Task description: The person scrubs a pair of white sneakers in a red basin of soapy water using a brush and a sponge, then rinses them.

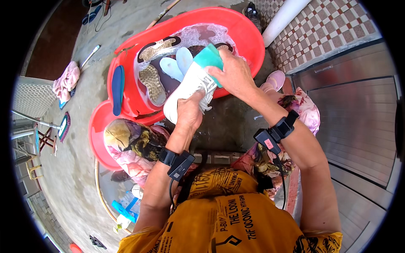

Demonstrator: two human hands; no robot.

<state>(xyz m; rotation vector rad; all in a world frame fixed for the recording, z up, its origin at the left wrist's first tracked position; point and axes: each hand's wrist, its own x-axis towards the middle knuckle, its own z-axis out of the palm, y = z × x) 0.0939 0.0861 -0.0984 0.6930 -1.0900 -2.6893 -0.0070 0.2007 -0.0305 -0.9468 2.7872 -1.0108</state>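
Note:
My left hand (190,112) grips a white lace-up shoe (183,91) over its laces, holding it tilted above the near side of a red plastic tub (248,38). In my right hand (235,74) is a green block (208,58), possibly a sponge or soap, pressed against the shoe's far end. Soapy water (205,31) fills part of the tub. Two pale blue insoles (184,58) lie there beyond the shoe. Beside them are a bumpy tan sole-shaped piece (152,82) and a similar dark-edged one (159,49). A dark blue insole (118,90) rests on the tub's left rim.
A red basin (101,126) stands beside my left knee. A hose (100,183) curves along the concrete floor at left, near a blue plastic item (126,212). Mops, one with a pink cloth (67,79), lie farther left. A metal door (354,126) and white pipe (283,22) bound the right.

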